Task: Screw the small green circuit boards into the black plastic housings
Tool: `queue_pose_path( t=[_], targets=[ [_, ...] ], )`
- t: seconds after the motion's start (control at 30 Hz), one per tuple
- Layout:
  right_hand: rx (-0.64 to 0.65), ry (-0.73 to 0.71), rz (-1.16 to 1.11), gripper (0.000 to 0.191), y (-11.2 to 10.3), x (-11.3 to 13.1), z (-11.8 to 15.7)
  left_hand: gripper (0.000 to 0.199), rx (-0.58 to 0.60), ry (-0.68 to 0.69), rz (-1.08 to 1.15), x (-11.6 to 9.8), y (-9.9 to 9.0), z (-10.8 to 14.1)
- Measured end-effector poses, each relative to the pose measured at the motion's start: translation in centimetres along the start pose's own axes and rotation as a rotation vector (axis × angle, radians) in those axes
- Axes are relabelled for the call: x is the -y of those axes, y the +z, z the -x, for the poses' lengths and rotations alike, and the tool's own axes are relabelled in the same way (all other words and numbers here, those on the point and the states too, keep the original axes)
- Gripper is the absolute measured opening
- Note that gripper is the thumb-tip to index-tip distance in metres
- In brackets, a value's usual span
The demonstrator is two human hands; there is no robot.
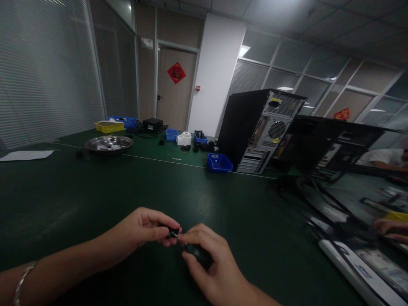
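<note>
My left hand is closed, with a small black part pinched between thumb and forefinger. A tiny shiny spot shows on that part, but its kind cannot be made out. Right beside it, my right hand curls around a dark, rounded object, mostly covered by the fingers. The right fingertips meet the left ones at the black part. Both hands are held low over the green tabletop, near its front. A bracelet circles my left wrist.
A steel bowl with small pieces, a yellow tray and a blue bin stand farther back. Beyond the bin rises a black computer tower. Cables lie at right, near another person's hand. Paper lies far left.
</note>
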State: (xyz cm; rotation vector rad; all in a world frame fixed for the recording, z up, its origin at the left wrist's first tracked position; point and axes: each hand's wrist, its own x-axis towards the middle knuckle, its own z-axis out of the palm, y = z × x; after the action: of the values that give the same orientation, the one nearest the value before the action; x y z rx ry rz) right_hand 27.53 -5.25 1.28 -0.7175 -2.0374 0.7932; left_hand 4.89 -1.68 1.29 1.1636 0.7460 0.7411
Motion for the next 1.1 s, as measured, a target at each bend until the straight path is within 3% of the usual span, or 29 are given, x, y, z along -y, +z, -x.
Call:
queue_pose_path(
  t=[0.13, 0.37, 0.7, 0.93, 1.1],
  targets=[
    [-0.007, -0.002, -0.008, 0.033, -0.07, 0.09, -0.1, 0.023, 0.024, -0.014, 0.063, -0.25, 0.28, 0.14],
    [-0.003, 0.029, 0.008, 0.033, -0.07, -0.08, 0.13, 0.025, -0.055, 0.004, 0.099, -0.63, 0.74, -0.19],
    [0.013, -0.003, -0.033, 0.029, -0.05, 0.28, 0.05, 0.028, 0.041, -0.017, 0.181, -0.52, 0.94, 0.16],
    [0.0, 0.057, -0.003, 0.028, -0.22, 0.46, -0.06, 0.021, -0.103, 0.047, 0.184, -0.84, 0.61, 0.21],
    [0.017, 0.076, 0.042, 0.025, -0.49, 0.7, -0.06, 0.021, -0.185, 0.107, -0.046, -0.75, 0.35, 0.08]
  ],
)
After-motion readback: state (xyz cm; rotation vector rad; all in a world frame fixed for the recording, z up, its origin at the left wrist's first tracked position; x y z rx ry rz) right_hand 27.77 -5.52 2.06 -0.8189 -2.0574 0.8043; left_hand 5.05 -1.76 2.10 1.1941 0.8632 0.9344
